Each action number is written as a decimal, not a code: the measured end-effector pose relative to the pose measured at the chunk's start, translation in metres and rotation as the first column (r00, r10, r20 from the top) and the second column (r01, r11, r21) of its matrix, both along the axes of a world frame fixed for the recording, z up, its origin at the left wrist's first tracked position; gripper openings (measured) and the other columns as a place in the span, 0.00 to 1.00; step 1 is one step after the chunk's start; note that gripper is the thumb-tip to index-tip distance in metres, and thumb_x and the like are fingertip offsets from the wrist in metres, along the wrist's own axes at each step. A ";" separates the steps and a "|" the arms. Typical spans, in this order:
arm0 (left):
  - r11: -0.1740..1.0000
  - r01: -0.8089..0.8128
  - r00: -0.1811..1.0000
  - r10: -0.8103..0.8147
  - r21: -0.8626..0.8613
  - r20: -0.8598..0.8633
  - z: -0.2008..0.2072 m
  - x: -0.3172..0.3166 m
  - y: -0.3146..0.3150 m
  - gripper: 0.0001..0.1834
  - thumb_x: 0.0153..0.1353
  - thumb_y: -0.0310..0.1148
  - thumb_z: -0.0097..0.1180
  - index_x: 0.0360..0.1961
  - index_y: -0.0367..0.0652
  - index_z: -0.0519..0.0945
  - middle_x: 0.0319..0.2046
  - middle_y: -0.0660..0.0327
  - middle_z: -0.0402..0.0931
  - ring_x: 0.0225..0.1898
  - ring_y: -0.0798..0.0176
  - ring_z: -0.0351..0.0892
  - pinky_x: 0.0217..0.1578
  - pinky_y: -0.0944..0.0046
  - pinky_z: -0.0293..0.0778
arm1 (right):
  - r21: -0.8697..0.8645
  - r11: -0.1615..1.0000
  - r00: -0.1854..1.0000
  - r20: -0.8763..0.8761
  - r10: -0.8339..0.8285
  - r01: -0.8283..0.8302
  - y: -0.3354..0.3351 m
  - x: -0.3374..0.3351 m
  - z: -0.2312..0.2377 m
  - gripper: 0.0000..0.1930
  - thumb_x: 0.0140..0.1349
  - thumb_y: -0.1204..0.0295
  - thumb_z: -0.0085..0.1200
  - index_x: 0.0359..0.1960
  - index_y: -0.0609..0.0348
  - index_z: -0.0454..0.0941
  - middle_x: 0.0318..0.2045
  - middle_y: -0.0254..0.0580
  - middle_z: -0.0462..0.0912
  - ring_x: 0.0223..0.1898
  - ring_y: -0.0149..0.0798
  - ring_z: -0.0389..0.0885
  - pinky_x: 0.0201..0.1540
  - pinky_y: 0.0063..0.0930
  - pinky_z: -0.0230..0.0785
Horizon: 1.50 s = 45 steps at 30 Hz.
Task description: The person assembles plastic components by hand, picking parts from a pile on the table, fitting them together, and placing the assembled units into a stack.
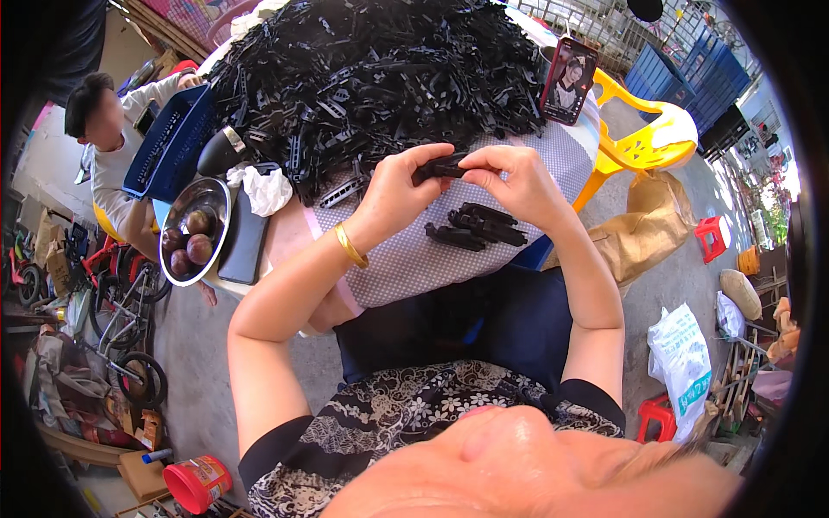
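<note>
Above the dotted cloth (389, 276), my left hand (404, 188) and my right hand (522, 183) meet at a small black plastic piece (443, 167). The fingers of my left hand wrap its left end. My right thumb and fingertips pinch the right end. Its exact kind is partly hidden by the fingers. Just below my hands, several similar black plastic pieces (477, 227) lie side by side in a small group. Beyond my hands rises a large heap of loose black plastic pieces (371, 78), spread over the far part of the table.
A phone (568, 82) stands at the heap's right, near a yellow chair (648, 134). Leftward are a steel bowl (180, 281) of dark round fruit, crumpled tissue (266, 190), a dark flat device (245, 242) and a blue basket (168, 142). Another person (117, 173) sits at far left.
</note>
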State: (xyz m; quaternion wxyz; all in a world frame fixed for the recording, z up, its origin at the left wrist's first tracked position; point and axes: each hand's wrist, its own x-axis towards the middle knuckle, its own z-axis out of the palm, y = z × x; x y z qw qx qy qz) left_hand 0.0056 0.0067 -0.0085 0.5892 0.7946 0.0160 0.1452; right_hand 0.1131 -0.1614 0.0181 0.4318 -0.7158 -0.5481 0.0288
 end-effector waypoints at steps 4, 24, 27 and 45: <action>0.997 -0.014 1.000 0.014 0.077 -0.003 0.006 -0.003 -0.002 0.19 0.57 0.20 0.55 0.52 0.34 0.74 0.38 0.60 0.80 0.39 0.72 0.78 0.40 0.73 0.74 | 0.045 0.999 0.995 0.090 -0.031 0.027 -0.002 -0.003 -0.001 0.08 0.53 0.75 0.58 0.34 0.63 0.80 0.30 0.47 0.83 0.31 0.43 0.82 0.35 0.29 0.73; 0.865 -0.167 0.927 -0.025 0.473 0.373 0.006 -0.008 -0.008 0.18 0.53 0.21 0.58 0.47 0.36 0.75 0.38 0.50 0.79 0.36 0.53 0.81 0.38 0.64 0.75 | 0.071 0.997 0.986 0.165 -0.030 0.018 -0.002 0.000 -0.004 0.17 0.46 0.68 0.66 0.38 0.62 0.79 0.31 0.46 0.82 0.31 0.43 0.80 0.36 0.30 0.71; 0.860 -0.151 0.936 -0.035 0.487 0.351 0.010 -0.011 -0.010 0.16 0.53 0.22 0.58 0.46 0.35 0.76 0.38 0.50 0.79 0.36 0.52 0.81 0.36 0.64 0.76 | 0.095 0.995 0.983 0.179 -0.039 0.023 -0.004 -0.001 -0.003 0.15 0.46 0.68 0.66 0.35 0.62 0.81 0.29 0.46 0.82 0.30 0.42 0.81 0.34 0.30 0.71; 0.809 0.248 0.904 -0.391 0.534 0.171 -0.003 -0.012 -0.018 0.18 0.48 0.30 0.65 0.41 0.39 0.79 0.40 0.55 0.78 0.42 0.52 0.77 0.42 0.59 0.74 | 0.063 0.978 0.967 -0.173 -0.185 0.198 0.016 0.062 -0.041 0.15 0.58 0.68 0.59 0.44 0.63 0.78 0.30 0.41 0.83 0.30 0.27 0.80 0.35 0.21 0.72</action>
